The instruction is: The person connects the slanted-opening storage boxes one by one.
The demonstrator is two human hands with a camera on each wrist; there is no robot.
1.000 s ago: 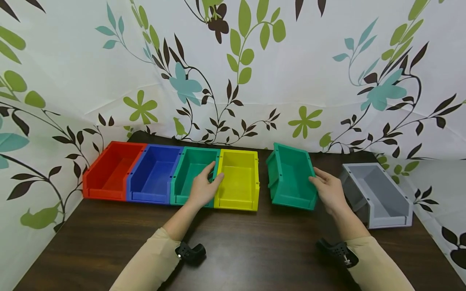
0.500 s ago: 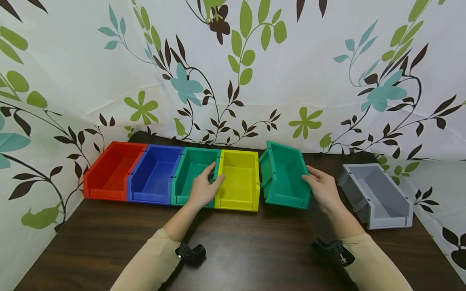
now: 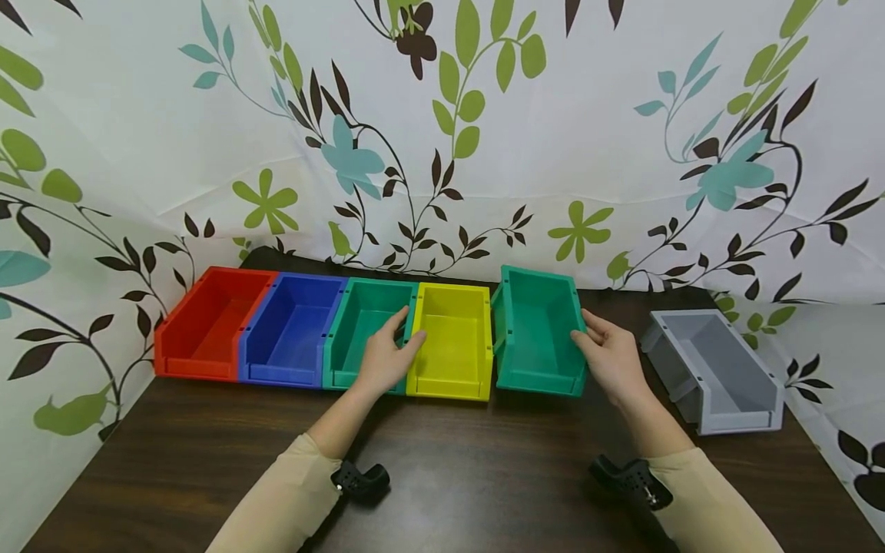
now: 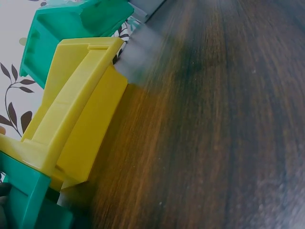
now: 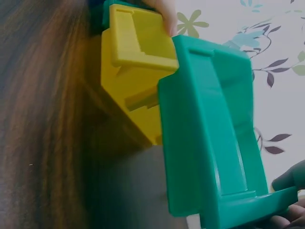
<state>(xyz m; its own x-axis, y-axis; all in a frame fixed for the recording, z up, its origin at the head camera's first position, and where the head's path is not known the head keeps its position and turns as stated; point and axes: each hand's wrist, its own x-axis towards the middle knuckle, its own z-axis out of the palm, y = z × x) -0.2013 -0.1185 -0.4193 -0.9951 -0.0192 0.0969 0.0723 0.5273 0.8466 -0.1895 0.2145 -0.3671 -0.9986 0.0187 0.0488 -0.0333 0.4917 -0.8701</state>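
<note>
My right hand point(image 3: 608, 355) grips the right wall of a green plastic storage bin point(image 3: 542, 330), thumb inside and fingers outside. This bin looks raised and slightly tilted, close against the right side of a yellow bin point(image 3: 452, 342). In the right wrist view, the held green bin point(image 5: 214, 124) overlaps the yellow bin point(image 5: 143, 43); whether they touch is unclear. My left hand point(image 3: 387, 353) pinches the adjoining walls of the yellow bin and a second green bin point(image 3: 362, 307), thumb on the yellow side. The left wrist view shows the yellow bin's front point(image 4: 71, 105).
A blue bin point(image 3: 297, 322) and a red bin point(image 3: 221, 319) continue the row leftward. A grey bin point(image 3: 726, 369) stands apart at the right, angled. Behind the dark wooden table point(image 3: 442, 468) hangs a leaf-patterned cloth point(image 3: 588, 146).
My right hand has moved left with the green bin, bringing it beside the yellow one and turning it straighter. The left hand has stayed in place.
</note>
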